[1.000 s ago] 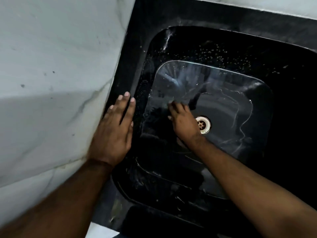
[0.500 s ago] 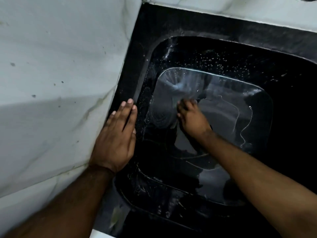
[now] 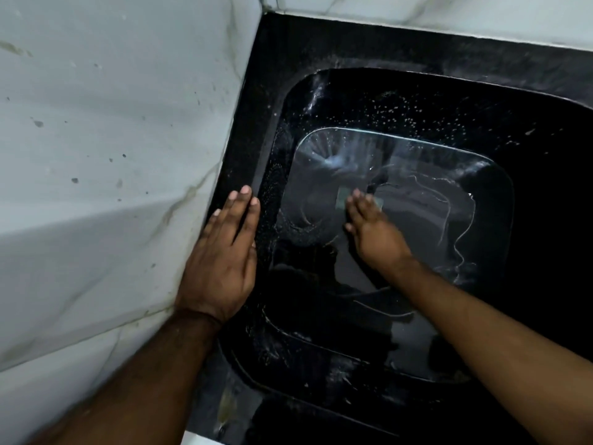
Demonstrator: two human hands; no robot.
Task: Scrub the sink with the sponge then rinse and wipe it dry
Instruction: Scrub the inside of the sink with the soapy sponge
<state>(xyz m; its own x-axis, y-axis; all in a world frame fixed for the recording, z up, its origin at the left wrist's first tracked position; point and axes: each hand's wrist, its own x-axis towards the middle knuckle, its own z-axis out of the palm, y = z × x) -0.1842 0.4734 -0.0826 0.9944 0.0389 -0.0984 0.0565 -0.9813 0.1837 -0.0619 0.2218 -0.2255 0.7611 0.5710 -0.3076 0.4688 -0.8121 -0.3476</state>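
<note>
1. Up the basin floor goes the sponge, off the drain, now hidden, toward the far left corner.
2. Right hand presses it flat, fingers straight; its long axis runs left-right.
3. Scrubbing continues, I'd say; next, the sink walls.
4. Left hand lies flat, bracing on the rim.

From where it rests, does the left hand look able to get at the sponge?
Probably yes. The left hand lies flat on the sink's left rim, and only the right hand pressing on the sponge covers it.
</note>
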